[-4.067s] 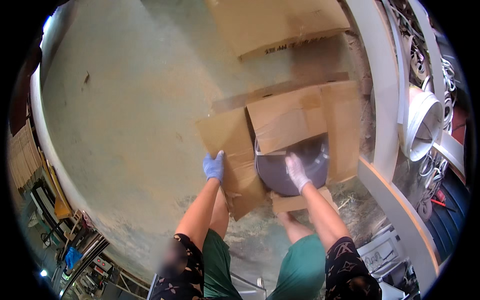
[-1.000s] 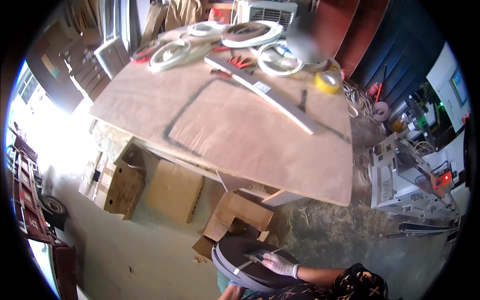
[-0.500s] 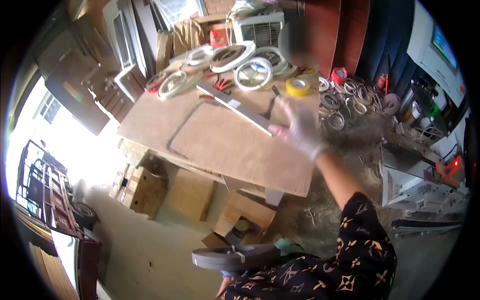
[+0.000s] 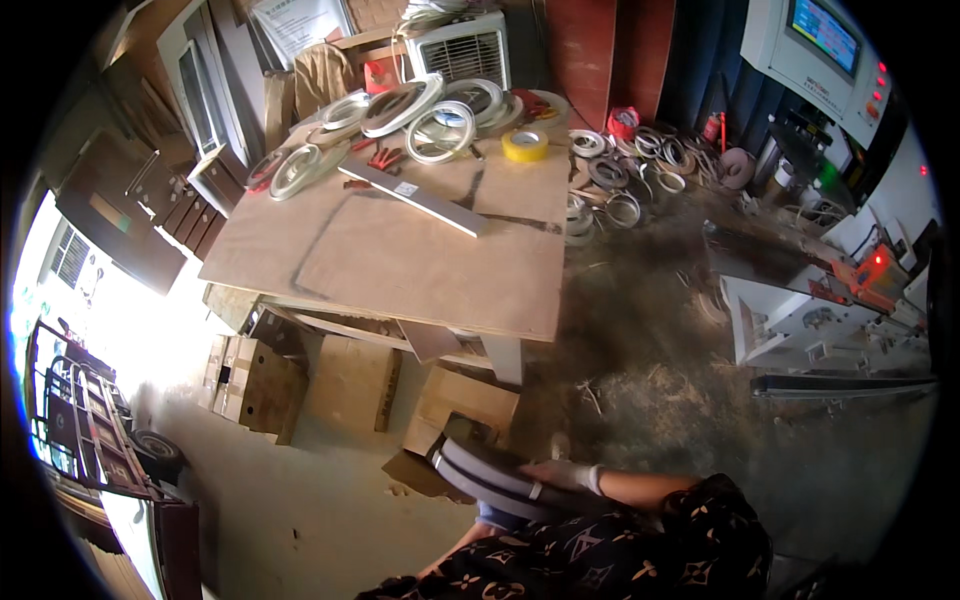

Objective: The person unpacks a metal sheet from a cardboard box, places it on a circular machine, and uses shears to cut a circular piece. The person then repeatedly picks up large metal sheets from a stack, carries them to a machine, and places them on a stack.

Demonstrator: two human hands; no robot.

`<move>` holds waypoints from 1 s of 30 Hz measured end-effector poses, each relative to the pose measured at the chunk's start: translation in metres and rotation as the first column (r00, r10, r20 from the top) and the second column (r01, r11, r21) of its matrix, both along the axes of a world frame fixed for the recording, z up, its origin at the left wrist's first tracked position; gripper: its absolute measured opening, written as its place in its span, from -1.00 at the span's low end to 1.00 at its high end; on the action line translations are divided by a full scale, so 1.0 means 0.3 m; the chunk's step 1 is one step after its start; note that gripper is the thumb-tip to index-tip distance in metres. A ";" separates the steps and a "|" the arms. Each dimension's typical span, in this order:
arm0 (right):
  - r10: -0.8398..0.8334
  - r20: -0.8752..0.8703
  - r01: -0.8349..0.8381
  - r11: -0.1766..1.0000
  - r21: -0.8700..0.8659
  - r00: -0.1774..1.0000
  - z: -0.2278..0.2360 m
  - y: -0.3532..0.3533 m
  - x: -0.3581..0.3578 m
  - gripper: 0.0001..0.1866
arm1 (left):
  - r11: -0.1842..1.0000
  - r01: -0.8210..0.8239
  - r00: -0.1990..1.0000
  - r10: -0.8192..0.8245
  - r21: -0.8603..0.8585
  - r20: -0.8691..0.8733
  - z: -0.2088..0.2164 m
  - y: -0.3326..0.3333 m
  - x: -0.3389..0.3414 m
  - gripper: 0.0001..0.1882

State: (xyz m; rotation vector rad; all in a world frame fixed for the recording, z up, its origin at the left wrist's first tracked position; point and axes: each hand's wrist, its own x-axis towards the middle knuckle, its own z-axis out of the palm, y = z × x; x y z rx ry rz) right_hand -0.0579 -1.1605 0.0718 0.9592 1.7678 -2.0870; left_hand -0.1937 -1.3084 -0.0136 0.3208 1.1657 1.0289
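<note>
Both hands [image 4: 500,514] [image 4: 566,474] show only partly around the grey coil [image 4: 482,480].

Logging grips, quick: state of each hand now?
Left hand: under the grey coil; closure can't be told.
Right hand: at the coil; closure can't be told.

Floor [image 4: 330,520]: smooth, grey-green on the left; right half darker, stained, littered with pale scraps.
Worktable [image 4: 430,280]: broad wooden top, dark lines [image 4: 325,240] marked across it.
Left side: wide bright opening [image 4: 120,305], daylight glaring white, spilling onto nearby floor.
Far-left corner: tall boards [image 4: 235,85] leaning upright, packed close together.
Back: reddish-brown panels [image 4: 582,60] upright, dark blue corrugated sheeting [image 4: 695,85] to their right.
Behind worktable: white louvred unit [image 4: 460,58].
Right side: white control cabinet [image 4: 800,85], coloured screen [image 4: 825,35] lit, red lamps [image 4: 882,68] glowing; pale machine [image 4: 790,335] lower down.
Light: strong at left, dimmer toward right.
</note>
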 end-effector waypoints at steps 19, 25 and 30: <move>-0.879 0.017 0.835 0.445 -0.324 0.476 0.127 0.715 0.815 -0.54 | 0.957 -0.109 0.935 0.007 0.270 0.355 0.622 1.197 0.649 -0.70; -0.930 0.040 0.779 0.282 -0.560 0.365 0.067 0.958 0.840 -0.59 | 0.950 -0.271 0.755 0.112 0.153 0.646 1.017 1.600 0.377 -0.80; -0.922 0.077 0.824 0.299 -0.481 0.380 0.139 1.179 0.769 -0.57 | 0.840 -0.362 0.769 0.024 0.404 0.639 1.211 2.033 0.015 -0.79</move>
